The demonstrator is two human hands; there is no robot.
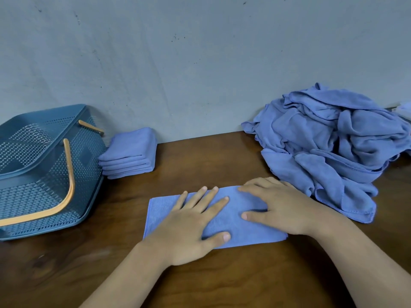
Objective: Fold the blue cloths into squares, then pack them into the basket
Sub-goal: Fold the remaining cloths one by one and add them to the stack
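I see both hands flat on a folded blue cloth point(224, 221) lying on the wooden table point(222, 281) near its centre; my left hand point(189, 227) presses down with fingers spread, my right hand point(275, 205) likewise, splayed, palm down; neither pinches anything. At ten o'clock sits the blue basket point(44, 170), a stack of folded cloths point(131, 152) just beside it; at two o'clock, the unfolded pile point(329, 147).
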